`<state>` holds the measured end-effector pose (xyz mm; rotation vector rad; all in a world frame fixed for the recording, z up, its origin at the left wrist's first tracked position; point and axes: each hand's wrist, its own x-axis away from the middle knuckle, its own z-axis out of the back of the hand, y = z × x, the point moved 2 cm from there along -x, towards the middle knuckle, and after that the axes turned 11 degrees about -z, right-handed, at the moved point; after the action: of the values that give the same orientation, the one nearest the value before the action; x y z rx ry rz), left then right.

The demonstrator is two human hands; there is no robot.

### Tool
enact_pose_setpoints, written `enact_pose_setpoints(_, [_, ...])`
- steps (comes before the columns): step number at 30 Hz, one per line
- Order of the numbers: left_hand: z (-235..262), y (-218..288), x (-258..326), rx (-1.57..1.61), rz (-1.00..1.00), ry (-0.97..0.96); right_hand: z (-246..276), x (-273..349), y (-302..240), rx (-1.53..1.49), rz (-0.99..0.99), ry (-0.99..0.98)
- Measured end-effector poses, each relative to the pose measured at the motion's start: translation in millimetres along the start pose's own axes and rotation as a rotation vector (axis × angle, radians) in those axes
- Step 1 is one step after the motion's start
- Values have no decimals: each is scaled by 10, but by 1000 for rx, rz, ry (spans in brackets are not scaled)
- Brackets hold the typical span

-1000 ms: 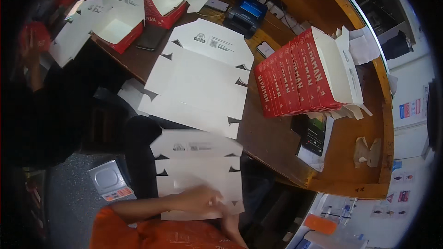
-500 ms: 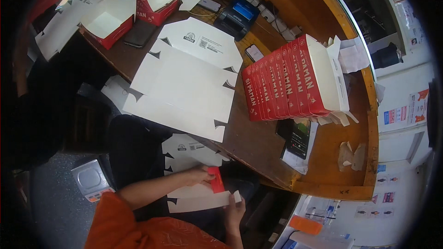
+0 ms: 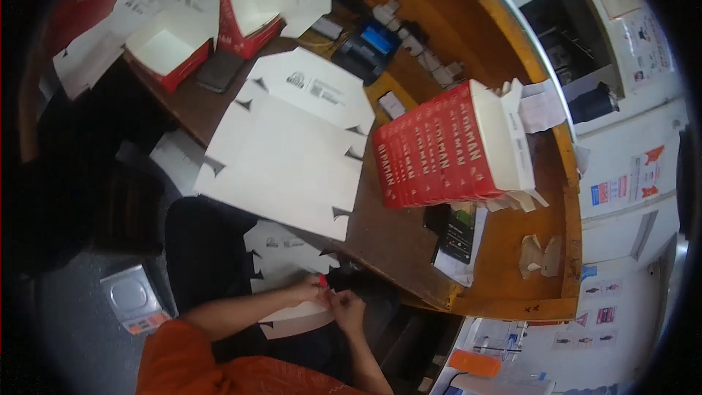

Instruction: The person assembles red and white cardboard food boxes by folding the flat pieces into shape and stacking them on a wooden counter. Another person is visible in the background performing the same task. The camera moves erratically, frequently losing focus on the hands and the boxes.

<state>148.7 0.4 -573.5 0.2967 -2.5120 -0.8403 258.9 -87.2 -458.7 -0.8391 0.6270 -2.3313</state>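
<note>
On my lap lies a flat cardboard box blank [image 3: 281, 254], white inside with dark notches along its edge. My left hand [image 3: 311, 290] is closed on a corner flap of this blank, where a small bit of the red outer side shows. Right beside it, my right hand [image 3: 347, 309] pinches the neighbouring edge of the same blank, its fingertips almost touching the left hand's. The fold between the hands is partly hidden by the fingers. Another flat box blank [image 3: 281, 146] rests white side up on the table just beyond.
A nested stack of red boxes [image 3: 431, 148] stands on the wooden table [image 3: 395, 252], near a phone [image 3: 459, 234]. Folded open boxes [image 3: 172, 66] and a dark phone [image 3: 221, 69] sit at the far left. A small scale [image 3: 133, 296] is on the floor at left.
My right hand has moved left and up to meet my left hand at the flap. The red flap, broad before, now shows only as a small patch. The whole view has shifted slightly.
</note>
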Motion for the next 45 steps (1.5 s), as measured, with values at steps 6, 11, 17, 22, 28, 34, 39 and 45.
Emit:
enact_pose_setpoints(6, [-141,829,219,-351,-191,-749,22,-570,291,-556,-283,-152])
enact_pose_setpoints(11, [-44,1764,653,-866,-402,-854,255,-777,260,-802,-557,-400])
enact_pose_setpoints(17, [355,1483,271,-924,-160,-95,77,-410,-145,-259,104,-34])
enact_pose_setpoints(22, [474,1156,127,-354,-13,161,279,-144,-590,-113,402,237])
enact_pose_setpoints(28, [512,692,-30,-523,-169,130,119,3,-643,260,664,-43])
enact_pose_setpoints(34, [262,863,98,-615,-310,298,-58,-297,-172,157,390,135])
enact_pose_setpoints(39, [213,946,140,-573,-329,326,-185,-376,-205,129,465,49])
enact_pose_setpoints(45, [358,787,30,-744,-451,171,-211,-254,-277,74,440,65])
